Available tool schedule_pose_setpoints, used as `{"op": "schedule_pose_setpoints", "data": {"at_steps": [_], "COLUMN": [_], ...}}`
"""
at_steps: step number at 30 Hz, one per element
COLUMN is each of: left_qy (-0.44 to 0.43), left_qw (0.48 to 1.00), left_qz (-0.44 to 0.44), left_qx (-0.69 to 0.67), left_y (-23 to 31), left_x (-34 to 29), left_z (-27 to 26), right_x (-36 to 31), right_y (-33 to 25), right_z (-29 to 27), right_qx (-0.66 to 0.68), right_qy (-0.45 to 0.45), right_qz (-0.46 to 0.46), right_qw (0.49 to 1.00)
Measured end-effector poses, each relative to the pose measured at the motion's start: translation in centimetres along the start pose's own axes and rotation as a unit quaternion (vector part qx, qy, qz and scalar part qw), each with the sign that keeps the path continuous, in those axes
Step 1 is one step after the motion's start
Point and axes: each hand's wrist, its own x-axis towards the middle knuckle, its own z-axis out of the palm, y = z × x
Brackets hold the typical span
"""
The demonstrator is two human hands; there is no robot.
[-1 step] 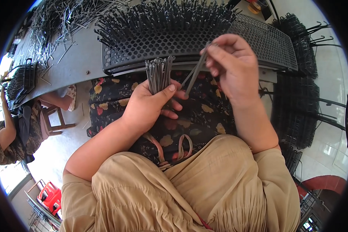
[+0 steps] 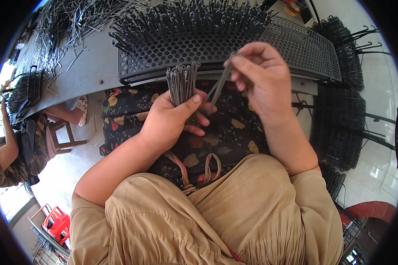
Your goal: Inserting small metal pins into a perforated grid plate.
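My left hand (image 2: pixel 163 117) is closed around an upright bundle of thin grey metal rods (image 2: pixel 181 86) with small looped ends at the top. To its right, my right hand (image 2: pixel 269 84) pinches a couple of similar rods (image 2: pixel 219 86) near their upper ends. These rods hang slanted, their lower ends close to the fingers of my left hand, slightly blurred. Both hands are over a dark floral apron (image 2: pixel 216 141) on my lap. Just beyond them stands a black perforated rack (image 2: pixel 163 64), its far side crowded with hooked dark rods (image 2: pixel 190 22).
A loose heap of shiny metal strips (image 2: pixel 70 26) covers the table's far left. More black racks (image 2: pixel 340 123) stand at the right. At the left, another person's arm (image 2: pixel 9 137) is beside a wooden stool (image 2: pixel 64 137). A red plastic chair (image 2: pixel 57 223) stands lower left.
My right hand has shifted slightly left and down with its rods, toward the bundle. My left hand stays almost in place.
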Motion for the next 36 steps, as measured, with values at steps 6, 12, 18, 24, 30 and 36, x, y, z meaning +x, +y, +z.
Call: {"op": "schedule_pose_setpoints", "data": {"at_steps": [6,12,18,24,30,36], "left_qy": [-0.019,-0.01,-0.013,-0.007,-0.017,0.001], "left_qw": [0.999,0.999,0.999,0.998,0.998,0.998], "left_qz": [0.011,0.03,0.03,0.03,0.026,0.018], "left_qx": [0.046,0.036,0.039,0.051,0.057,0.052], "left_y": [-0.2,-0.3,-0.4,-0.1,-0.5,-0.7], "left_x": [-0.3,-0.3,-0.3,-0.6,-0.5,-0.1], "left_z": [-0.2,-0.3,-0.5,0.0,-0.6,-0.5], "right_x": [-1.0,0.0,-0.1,-0.6,1.2,4.1], "right_y": [1.1,0.0,-0.6,-0.4,-2.2,-2.9], "right_z": [1.9,0.7,1.0,0.6,-1.4,-4.8], "right_qx": [-0.017,-0.062,-0.091,-0.132,-0.025,-0.237], "right_qy": [-0.033,0.0,-0.045,-0.068,0.002,0.141], "right_qz": [0.077,-0.018,0.038,0.044,0.018,-0.387], "right_qw": [0.996,0.998,0.994,0.988,1.0,0.88]}}
